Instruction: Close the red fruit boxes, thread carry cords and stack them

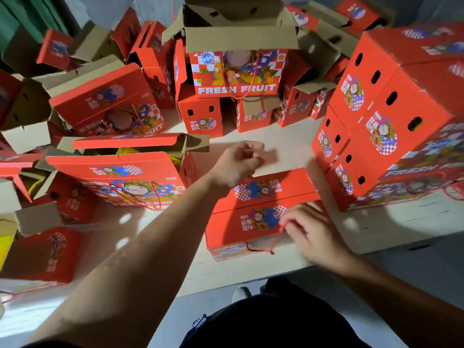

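While the left hand point(238, 163) hovers, the right hand point(311, 229) pinches the cord point(276, 237).

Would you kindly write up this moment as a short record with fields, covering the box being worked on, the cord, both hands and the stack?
box in work: closed red box lying on the table, in front of the person
cord: red cord hanging in a loop over the box's near face
right hand: right hand pinches the cord's upper end at the box's right side
left hand: left hand raised above the box, fingers loosely curled, blurred, apparently holding nothing
stack: closed boxes piled at right
open boxes: several with flaps up, at left and rear
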The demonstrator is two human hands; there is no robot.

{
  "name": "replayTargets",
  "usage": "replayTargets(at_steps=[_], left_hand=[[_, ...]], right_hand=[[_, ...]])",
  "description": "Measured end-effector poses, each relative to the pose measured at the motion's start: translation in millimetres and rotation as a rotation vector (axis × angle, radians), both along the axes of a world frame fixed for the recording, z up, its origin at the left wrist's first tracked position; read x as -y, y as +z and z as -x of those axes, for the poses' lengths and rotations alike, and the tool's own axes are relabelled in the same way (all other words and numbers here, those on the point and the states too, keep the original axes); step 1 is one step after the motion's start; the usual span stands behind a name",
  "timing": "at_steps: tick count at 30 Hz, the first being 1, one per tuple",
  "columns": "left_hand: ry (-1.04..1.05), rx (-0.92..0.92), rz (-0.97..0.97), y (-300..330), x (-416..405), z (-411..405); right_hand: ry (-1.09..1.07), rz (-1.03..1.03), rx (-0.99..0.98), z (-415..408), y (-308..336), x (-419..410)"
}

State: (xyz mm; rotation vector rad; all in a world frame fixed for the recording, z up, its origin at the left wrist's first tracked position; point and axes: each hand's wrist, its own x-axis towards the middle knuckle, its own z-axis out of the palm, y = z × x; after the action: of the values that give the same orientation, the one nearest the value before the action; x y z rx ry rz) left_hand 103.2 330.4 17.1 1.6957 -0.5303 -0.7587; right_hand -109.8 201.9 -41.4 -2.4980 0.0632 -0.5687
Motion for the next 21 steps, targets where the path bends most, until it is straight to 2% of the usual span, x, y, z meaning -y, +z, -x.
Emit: replayTargets(at_steps=[2,3,5,6,7,9,11,12,15,17,19,21], left_hand=[[-0.036,0.019,0.087,25.0,-1.6,13.1],[-0.067,0.062,0.125,38.6,-3.8,19.7],[-0.153,0.184,0.163,69.7,-10.7,31.3],[-0.224,0.280,0.147,84.6,-14.9,35.1],[-0.310,0.405,0.093,97.5,-18.9,37.2],[-0.425,0.679,-0.082,112.2,-27.6,35.3],[-0.351,0.790,-0.137,113.3,-38.1,27.6],[-0.249,0.774,-0.104,108.9,-45.4,23.5],[0.069,0.759,-0.088,71.9,-71.7,15.2],[0.125,0.719,-0.099,37.8,-85.6,24.5],[0.149,0.736,-0.169,9.0,-91.8,38.7],[0.200,0.761,-0.252,-10.5,-90.5,49.8]], right_hand=[[-0.098,-0.436,0.020,-10.5,20.6,-12.4],[-0.115,-0.550,0.079,-18.7,32.1,-16.4],[-0.103,-0.577,0.122,-41.6,59.9,-20.7],[-0.066,-0.554,0.070,-53.7,73.6,-22.3],[-0.015,-0.524,-0.033,-64.9,85.8,-23.4],[0.097,-0.334,-0.292,-83.3,105.4,-22.6],[0.146,-0.247,-0.448,-95.0,123.8,-15.2],[0.152,-0.289,-0.423,-101.0,132.9,-8.5],[0.045,-0.395,-0.178,-118.2,154.5,3.8],[-0.049,-0.616,-0.027,-125.1,155.3,-0.4],[-0.072,-0.778,-0.084,-128.1,151.2,-5.7],[-0.044,-0.662,-0.222,-129.0,153.6,-1.4]])
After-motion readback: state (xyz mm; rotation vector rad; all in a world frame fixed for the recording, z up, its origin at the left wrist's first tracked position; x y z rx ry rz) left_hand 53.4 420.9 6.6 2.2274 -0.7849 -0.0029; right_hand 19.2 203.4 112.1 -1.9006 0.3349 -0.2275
